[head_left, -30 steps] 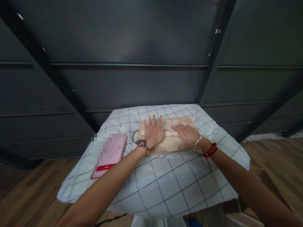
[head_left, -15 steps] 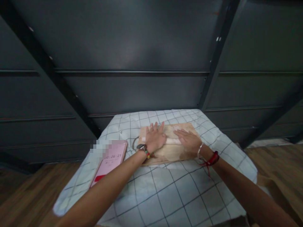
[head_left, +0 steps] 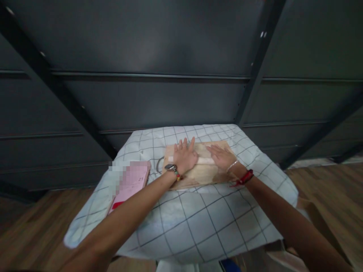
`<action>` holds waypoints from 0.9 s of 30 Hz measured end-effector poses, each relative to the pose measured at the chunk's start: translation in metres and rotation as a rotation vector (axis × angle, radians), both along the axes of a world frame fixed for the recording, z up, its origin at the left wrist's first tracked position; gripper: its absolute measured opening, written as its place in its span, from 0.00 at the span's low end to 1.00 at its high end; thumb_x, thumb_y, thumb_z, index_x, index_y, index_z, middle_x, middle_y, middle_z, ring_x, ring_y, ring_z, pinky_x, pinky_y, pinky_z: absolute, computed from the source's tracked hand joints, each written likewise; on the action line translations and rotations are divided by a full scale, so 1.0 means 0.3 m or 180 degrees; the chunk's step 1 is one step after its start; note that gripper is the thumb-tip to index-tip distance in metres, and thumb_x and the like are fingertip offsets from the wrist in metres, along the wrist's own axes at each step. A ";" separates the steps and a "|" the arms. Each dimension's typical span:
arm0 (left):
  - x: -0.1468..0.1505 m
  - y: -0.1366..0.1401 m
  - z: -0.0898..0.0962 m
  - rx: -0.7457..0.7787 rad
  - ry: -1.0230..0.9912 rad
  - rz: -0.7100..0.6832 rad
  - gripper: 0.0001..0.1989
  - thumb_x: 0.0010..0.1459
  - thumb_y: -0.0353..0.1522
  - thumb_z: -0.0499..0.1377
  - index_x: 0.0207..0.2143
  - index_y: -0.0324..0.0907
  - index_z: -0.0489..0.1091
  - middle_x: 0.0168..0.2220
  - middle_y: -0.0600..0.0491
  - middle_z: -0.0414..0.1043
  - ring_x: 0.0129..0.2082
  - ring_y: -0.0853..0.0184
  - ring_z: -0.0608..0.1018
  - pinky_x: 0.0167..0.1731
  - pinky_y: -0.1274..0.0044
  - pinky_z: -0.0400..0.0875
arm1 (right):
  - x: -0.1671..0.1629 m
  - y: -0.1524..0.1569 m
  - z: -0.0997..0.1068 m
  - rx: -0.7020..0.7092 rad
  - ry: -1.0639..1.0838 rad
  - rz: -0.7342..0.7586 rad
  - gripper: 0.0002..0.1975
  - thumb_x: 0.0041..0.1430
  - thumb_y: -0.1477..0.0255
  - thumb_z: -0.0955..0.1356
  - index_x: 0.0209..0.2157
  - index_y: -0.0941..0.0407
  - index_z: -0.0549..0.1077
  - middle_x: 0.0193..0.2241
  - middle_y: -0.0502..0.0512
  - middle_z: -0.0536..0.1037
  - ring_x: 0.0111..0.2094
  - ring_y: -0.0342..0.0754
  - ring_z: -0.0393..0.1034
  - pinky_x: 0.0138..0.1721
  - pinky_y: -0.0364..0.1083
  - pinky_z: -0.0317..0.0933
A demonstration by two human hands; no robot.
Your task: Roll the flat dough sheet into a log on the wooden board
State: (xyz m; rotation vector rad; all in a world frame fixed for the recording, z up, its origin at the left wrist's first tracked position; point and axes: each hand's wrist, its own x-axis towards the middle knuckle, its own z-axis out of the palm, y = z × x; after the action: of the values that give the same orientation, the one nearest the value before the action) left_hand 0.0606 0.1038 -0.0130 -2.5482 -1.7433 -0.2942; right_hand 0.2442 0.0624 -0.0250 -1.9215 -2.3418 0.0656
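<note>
Matt wooden board (head_left: 198,176), creased cloth (head_left: 198,215), smooth metal-looking wall (head_left: 159,102).

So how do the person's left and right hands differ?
The left hand is splayed; the right hand has its fingers closer together. The left wears a watch and beaded bracelet; the right wears a silvery bangle and red band. Both lie palm down over the white roll.
</note>
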 end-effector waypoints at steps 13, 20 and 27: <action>0.017 -0.006 0.004 -0.0089 -0.0176 0.0057 0.32 0.61 0.37 0.44 0.67 0.46 0.40 0.67 0.48 0.44 0.66 0.56 0.48 0.61 0.59 0.44 | 0.000 -0.010 0.008 -0.0170 -0.0019 -0.0091 0.26 0.66 0.70 0.49 0.64 0.53 0.54 0.64 0.53 0.53 0.65 0.51 0.42 0.61 0.60 0.44; 0.008 -0.051 -0.006 0.0040 -0.0240 -0.0173 0.34 0.61 0.37 0.44 0.67 0.44 0.36 0.67 0.46 0.42 0.65 0.56 0.49 0.61 0.59 0.45 | -0.001 -0.048 -0.004 -0.0134 0.0117 0.0044 0.27 0.66 0.67 0.48 0.64 0.53 0.52 0.65 0.52 0.51 0.65 0.49 0.41 0.62 0.58 0.44; 0.035 0.072 0.052 -0.0526 -0.0411 0.0009 0.34 0.61 0.37 0.43 0.67 0.43 0.34 0.67 0.46 0.42 0.65 0.57 0.52 0.59 0.65 0.53 | 0.010 0.016 0.025 -0.0403 0.0126 0.0039 0.27 0.66 0.70 0.48 0.63 0.55 0.55 0.65 0.54 0.52 0.65 0.51 0.41 0.62 0.60 0.43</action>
State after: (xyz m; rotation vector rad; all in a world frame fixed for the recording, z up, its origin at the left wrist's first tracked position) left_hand 0.0712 0.1254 0.0027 -2.6958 -1.8902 -0.3350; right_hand 0.2471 0.0672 -0.0177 -1.9419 -2.3770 0.2563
